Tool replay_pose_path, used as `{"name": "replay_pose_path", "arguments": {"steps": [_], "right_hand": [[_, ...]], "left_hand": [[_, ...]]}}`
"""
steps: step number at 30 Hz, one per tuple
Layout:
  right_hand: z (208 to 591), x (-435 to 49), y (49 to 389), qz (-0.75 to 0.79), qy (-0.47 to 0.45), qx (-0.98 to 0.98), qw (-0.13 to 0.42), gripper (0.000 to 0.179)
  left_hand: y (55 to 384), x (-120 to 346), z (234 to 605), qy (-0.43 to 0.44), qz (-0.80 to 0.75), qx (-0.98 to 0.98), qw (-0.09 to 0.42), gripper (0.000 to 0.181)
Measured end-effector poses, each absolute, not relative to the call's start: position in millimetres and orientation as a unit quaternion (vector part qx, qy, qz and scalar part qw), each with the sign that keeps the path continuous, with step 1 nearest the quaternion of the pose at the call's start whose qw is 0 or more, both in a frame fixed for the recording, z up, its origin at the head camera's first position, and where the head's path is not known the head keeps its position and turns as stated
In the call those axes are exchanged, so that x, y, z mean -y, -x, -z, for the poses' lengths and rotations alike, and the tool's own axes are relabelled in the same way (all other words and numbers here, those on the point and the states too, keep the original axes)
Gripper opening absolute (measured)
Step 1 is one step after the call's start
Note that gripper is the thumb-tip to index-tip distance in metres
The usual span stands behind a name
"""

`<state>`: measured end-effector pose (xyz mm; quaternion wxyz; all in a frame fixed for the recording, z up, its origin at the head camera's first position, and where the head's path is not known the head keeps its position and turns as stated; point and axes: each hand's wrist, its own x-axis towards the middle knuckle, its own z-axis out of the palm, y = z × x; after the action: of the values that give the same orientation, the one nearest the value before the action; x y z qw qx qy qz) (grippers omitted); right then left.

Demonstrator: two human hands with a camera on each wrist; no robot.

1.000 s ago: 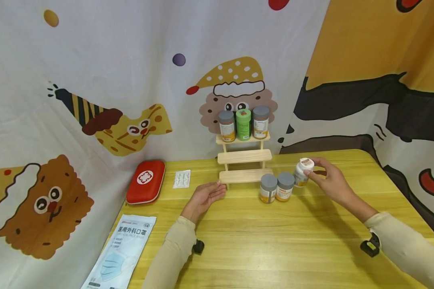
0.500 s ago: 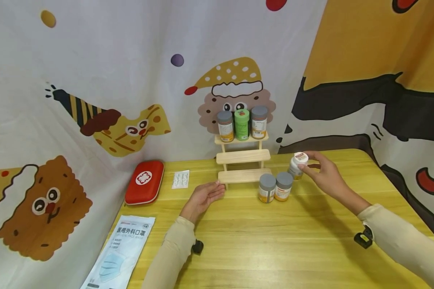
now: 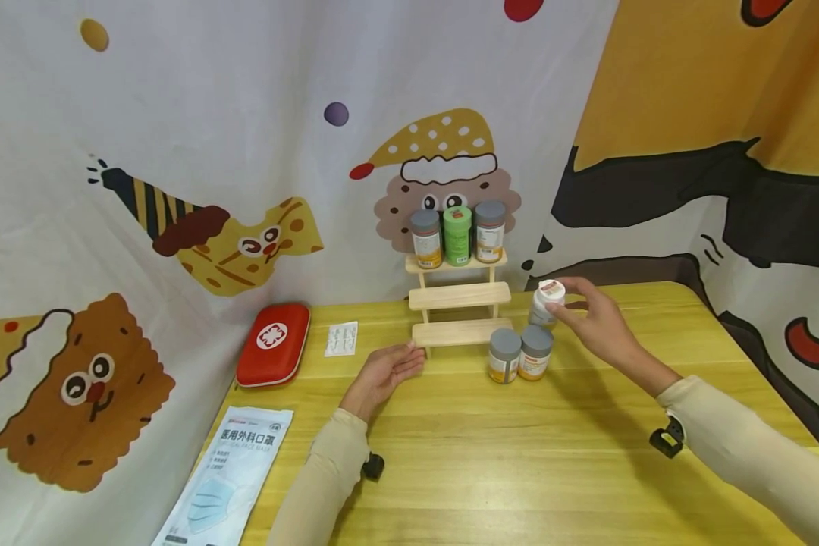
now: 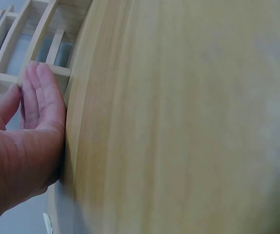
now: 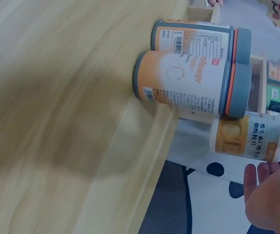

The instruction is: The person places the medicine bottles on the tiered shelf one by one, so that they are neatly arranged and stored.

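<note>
My right hand (image 3: 597,322) holds a white pill bottle (image 3: 543,303) near its cap, raised behind two grey-lidded jars. The right wrist view shows this bottle (image 5: 245,137) with an orange and grey label, the fingers (image 5: 264,170) at its cap end. At the lowest left step of a small three-tier wooden display stand (image 3: 460,296), my left hand (image 3: 382,375) grips the corner between thumb and fingers. In the left wrist view, the fingers (image 4: 45,92) lie fairly straight against the stand (image 4: 62,70). Before the stand's right end are a left jar (image 3: 504,355) and a right jar (image 3: 535,353).
The top tier bears a green canister (image 3: 458,236) between two grey-lidded jars (image 3: 426,239). A red first-aid case (image 3: 273,345), a small printed card (image 3: 342,339) and a face mask packet (image 3: 225,474) lie on the left of the wooden table (image 3: 491,462). A patterned curtain (image 3: 259,91) hangs behind.
My right hand has carried the white bottle left and upward, from beside the two grey-lidded jars to behind the right one. The left hand stays at the stand.
</note>
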<state>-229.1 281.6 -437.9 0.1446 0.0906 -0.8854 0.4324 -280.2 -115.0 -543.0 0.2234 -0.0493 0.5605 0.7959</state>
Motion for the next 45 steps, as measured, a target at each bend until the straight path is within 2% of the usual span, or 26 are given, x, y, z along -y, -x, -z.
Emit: {"name": "replay_pose_path", "arguments": {"steps": [29, 45], "right_hand": [[411, -220, 263, -0.475, -0.117, 0.856, 0.165, 0.049], [405, -167, 288, -0.536, -0.132, 0.823, 0.136, 0.049]], "left_hand": [[279, 114, 541, 0.050, -0.795, -0.563, 0.221, 0.040], [280, 114, 541, 0.050, -0.796, -0.560, 0.222, 0.039]]}}
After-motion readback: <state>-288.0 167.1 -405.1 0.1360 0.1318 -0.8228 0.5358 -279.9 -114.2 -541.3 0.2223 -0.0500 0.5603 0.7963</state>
